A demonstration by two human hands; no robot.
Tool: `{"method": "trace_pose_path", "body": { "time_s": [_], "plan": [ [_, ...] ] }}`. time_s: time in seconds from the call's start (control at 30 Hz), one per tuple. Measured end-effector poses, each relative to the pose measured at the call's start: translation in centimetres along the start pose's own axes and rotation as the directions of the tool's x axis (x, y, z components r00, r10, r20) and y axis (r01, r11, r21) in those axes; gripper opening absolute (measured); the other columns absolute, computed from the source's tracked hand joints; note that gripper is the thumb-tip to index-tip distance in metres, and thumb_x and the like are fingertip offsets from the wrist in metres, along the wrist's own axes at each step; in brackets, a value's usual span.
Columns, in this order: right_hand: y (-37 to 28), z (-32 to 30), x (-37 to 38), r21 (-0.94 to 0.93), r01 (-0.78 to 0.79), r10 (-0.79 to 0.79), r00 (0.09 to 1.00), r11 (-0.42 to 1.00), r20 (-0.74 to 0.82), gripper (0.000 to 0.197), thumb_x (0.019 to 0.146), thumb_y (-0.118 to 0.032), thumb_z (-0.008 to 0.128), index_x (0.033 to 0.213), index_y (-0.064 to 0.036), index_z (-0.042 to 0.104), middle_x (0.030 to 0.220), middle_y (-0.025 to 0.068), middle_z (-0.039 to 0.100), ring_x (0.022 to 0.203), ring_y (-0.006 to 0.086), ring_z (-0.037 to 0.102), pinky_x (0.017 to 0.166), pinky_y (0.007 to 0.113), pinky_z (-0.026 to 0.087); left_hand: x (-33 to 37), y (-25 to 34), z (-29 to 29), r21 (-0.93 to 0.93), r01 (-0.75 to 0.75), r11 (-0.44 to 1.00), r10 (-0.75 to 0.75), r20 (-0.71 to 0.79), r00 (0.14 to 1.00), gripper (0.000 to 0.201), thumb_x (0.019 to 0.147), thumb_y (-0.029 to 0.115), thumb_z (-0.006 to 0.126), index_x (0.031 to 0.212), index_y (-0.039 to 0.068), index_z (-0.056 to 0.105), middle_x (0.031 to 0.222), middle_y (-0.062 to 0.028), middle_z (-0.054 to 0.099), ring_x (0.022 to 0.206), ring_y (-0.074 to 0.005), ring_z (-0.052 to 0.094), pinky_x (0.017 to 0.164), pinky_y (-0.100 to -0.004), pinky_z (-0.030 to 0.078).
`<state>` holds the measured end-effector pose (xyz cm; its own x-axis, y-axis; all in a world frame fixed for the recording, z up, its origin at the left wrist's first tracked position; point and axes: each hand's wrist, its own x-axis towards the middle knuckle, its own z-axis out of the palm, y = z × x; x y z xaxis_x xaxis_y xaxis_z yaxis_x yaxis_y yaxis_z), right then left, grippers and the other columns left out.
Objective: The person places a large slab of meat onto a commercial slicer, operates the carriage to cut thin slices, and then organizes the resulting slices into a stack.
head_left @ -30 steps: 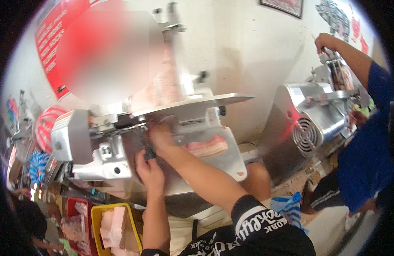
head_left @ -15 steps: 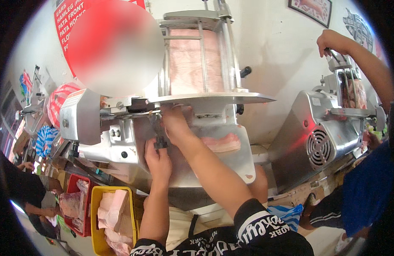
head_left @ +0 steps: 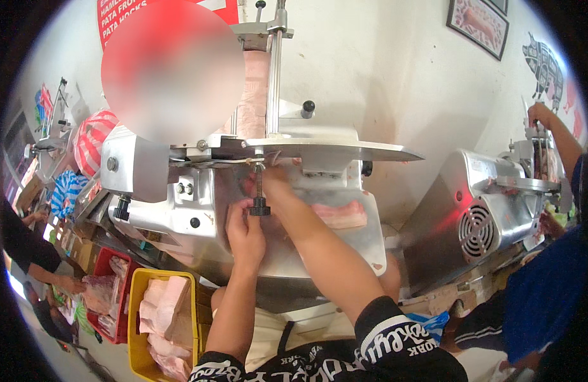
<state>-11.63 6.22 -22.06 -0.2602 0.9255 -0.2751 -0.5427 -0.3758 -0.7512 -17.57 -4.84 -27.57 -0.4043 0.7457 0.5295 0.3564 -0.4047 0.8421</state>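
In front of me stands a metal meat slicer (head_left: 173, 213), with a tall slab of pale pink meat (head_left: 255, 89) upright in its carriage, partly behind a blurred disc. My right hand (head_left: 273, 186) reaches under the slicer's flat plate (head_left: 345, 150); its fingertips are hidden and smeared. Just below, my left hand (head_left: 246, 232) is raised beside a black knob (head_left: 260, 207), fingers apart and loosely bent, with nothing plainly in them. A few strips of sliced meat (head_left: 341, 214) lie on the metal tray (head_left: 364, 254) right of my forearm.
A yellow crate (head_left: 136, 318) and a red crate (head_left: 119, 334) hold meat slabs at the lower left. Another slicer (head_left: 446, 210) stands to the right, where a person in blue has a hand (head_left: 541, 116) on its top. Striped bags (head_left: 93, 143) hang at left.
The carriage with the meat slab has slid left across the slicer. The view has shifted slightly. At the other slicer, the person's raised hand is lower and farther right.
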Motion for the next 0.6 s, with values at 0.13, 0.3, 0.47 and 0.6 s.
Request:
{"method": "trace_pose_path", "body": {
  "time_s": [0.13,0.3,0.47,0.6],
  "plan": [
    [1.4,-1.0,0.2,0.088,0.104,-0.116,0.984,0.991,0.134,0.016,0.098,-0.02,0.053,0.088,-0.0093,0.058,0.069,0.0036,0.053,0.056,0.0176,0.05,0.052,0.035,0.043,0.2,0.8,0.0,0.032,-0.045,0.998,0.045,0.013,0.999,0.015,0.095,0.002,0.052,0.106,-0.002,0.06,0.1,-0.0126,0.061,0.092,-0.0234,0.061,0.084,-0.0326,0.048],
    [1.1,0.2,0.2,0.264,0.144,-0.162,0.986,0.954,0.049,0.013,0.099,-0.019,0.052,0.092,-0.0103,0.058,0.077,0.0038,0.056,0.068,0.0169,0.052,0.059,0.033,0.044,0.3,-0.1,0.2,0.086,-0.105,0.991,0.108,-0.035,0.994,0.016,0.094,0.002,0.052,0.106,-0.001,0.061,0.101,-0.0144,0.062,0.091,-0.0277,0.062,0.082,-0.0344,0.049],
    [1.2,-0.2,1.0,0.275,0.241,-0.272,0.959,0.931,0.079,0.005,0.094,-0.015,0.058,0.094,-0.0102,0.059,0.082,0.0044,0.057,0.072,0.0195,0.054,0.064,0.033,0.044,0.0,1.0,-0.8,0.097,0.03,0.995,-0.031,0.003,1.0,0.016,0.094,0.005,0.052,0.105,-0.001,0.062,0.1,-0.0163,0.062,0.093,-0.032,0.061,0.084,-0.0369,0.048],
    [0.2,-5.3,6.1,0.219,0.353,-0.395,0.899,0.91,0.188,0.006,0.094,-0.013,0.058,0.098,-0.0091,0.061,0.082,0.0042,0.061,0.072,0.019,0.057,0.065,0.034,0.046,-0.1,0.7,1.5,0.037,-0.037,0.999,0.036,0.035,0.999,0.015,0.095,0.008,0.053,0.105,0.0,0.062,0.1,-0.0165,0.061,0.091,-0.0323,0.061,0.083,-0.0378,0.048]
  ]
}}
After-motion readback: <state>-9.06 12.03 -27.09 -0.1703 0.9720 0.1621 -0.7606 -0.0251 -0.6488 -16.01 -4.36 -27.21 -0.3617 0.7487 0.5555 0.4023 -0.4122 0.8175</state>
